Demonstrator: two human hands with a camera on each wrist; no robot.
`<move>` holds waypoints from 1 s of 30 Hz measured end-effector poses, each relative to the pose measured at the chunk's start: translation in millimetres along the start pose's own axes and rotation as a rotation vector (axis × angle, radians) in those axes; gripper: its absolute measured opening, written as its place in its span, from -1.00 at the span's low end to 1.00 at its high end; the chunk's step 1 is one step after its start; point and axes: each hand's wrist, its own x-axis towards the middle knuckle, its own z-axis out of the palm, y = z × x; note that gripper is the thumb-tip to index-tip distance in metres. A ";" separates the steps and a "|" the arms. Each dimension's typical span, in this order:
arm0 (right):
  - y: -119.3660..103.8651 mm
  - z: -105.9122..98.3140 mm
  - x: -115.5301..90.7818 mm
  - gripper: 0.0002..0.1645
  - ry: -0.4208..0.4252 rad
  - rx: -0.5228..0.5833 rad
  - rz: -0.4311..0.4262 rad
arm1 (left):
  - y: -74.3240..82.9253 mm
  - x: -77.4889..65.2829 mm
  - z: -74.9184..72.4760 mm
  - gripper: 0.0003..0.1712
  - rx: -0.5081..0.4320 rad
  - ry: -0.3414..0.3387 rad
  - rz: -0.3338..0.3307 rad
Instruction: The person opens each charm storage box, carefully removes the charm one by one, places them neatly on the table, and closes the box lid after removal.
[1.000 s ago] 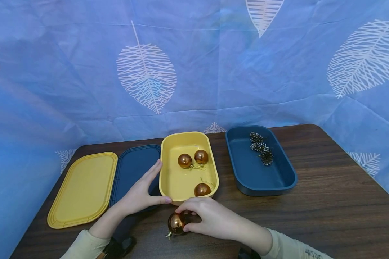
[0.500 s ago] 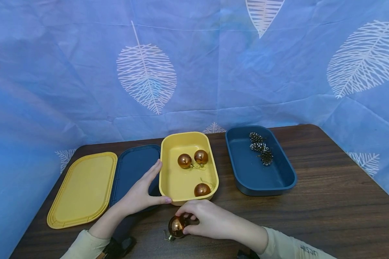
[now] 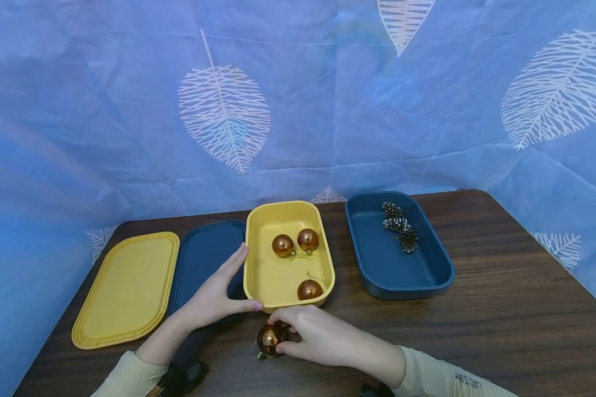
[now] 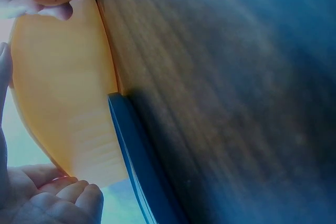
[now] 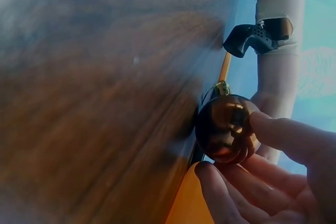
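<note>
My right hand [image 3: 323, 337] pinches a shiny copper Christmas bauble [image 3: 268, 339] between thumb and fingers, low in front of the yellow container. In the right wrist view the bauble [image 5: 223, 129] shows its gold cap and string, pointing away from the palm. My left hand [image 3: 217, 298] spreads at the container's near-left corner, straight fingers along its left side and thumb at the front. Its fingers [image 4: 65, 199] lie by the outer wall in the left wrist view. Inside the yellow container [image 3: 265, 278] sit three more copper baubles [image 3: 283, 246], two farther back and one near the front.
A dark blue container [image 3: 384, 267] with several pine cones [image 3: 396, 225] stands to the right. Left of the yellow container lie a dark blue lid [image 3: 208, 248] and a yellow lid [image 3: 129, 289]. Behind the brown table [image 3: 501, 292] hangs a blue leaf-patterned cloth [image 3: 303, 110].
The right hand has shifted slightly left, and the bauble's tilt in its fingers has changed a little. The left hand and both containers stay in place.
</note>
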 end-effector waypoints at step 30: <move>-5.1 -12.0 -3.0 -0.71 0.007 0.084 -0.016 | 0.6 -0.3 0.2 0.24 0.011 -0.004 -0.006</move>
